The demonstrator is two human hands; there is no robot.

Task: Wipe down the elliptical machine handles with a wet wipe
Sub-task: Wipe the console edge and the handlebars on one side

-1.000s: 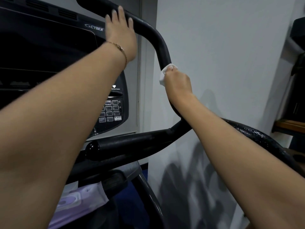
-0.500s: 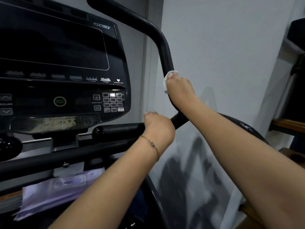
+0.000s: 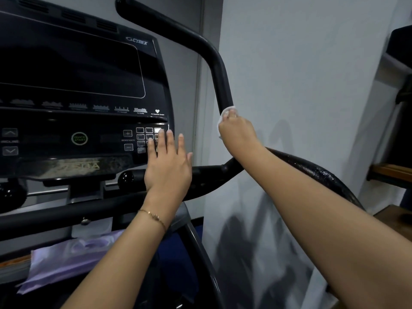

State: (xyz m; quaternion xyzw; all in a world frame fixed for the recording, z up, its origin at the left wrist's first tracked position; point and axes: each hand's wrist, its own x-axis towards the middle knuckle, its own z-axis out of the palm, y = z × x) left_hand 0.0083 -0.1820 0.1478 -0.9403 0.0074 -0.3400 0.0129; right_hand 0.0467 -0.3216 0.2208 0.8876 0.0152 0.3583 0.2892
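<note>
I see the handle (image 3: 219,76) at top centre in matte black, speckled with glinting droplets at the right, and the wet wipe (image 3: 224,114) on it is plain white. The console (image 3: 66,70) at upper left is glossy black with white lettering and a green-ringed button (image 3: 79,138), beside a pale grey-white wall (image 3: 301,63). At lower left I make out a lilac pack (image 3: 66,257), at lower centre a thin gold bracelet (image 3: 153,216), and at the right edge a brown wooden shelf (image 3: 392,171).

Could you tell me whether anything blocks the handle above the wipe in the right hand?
Nothing visible does. The right hand holds the wet wipe on the handle, and the bar above it is bare. The left hand is off to the side, before the keypad.
</note>
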